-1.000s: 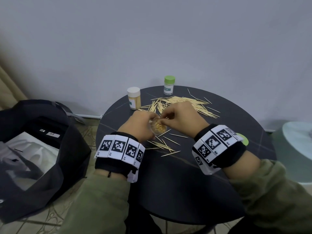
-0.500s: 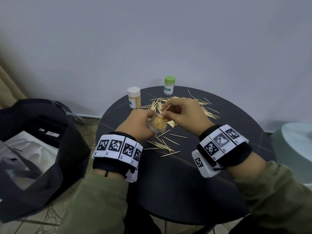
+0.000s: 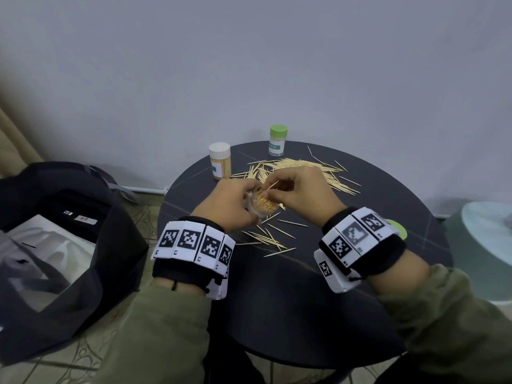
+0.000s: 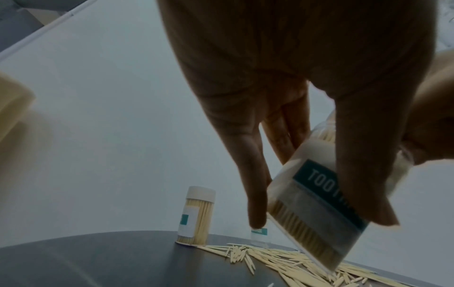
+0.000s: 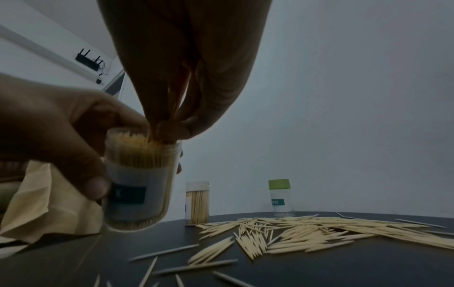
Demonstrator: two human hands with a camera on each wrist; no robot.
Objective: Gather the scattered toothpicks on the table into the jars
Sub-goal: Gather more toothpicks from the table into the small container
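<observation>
Toothpicks (image 3: 304,169) lie scattered beyond both hands, bare surface (image 3: 291,300) nearer. Left hand (image 3: 225,205) grips the open jar (image 3: 263,205). Right hand (image 3: 304,191) pinches one toothpick (image 3: 273,185) at its mouth.

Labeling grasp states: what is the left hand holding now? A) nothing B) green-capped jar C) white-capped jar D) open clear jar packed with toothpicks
D: the left hand grips the open clear plastic jar packed with toothpicks; the white-capped jar and green-capped jar stand on the table.
</observation>
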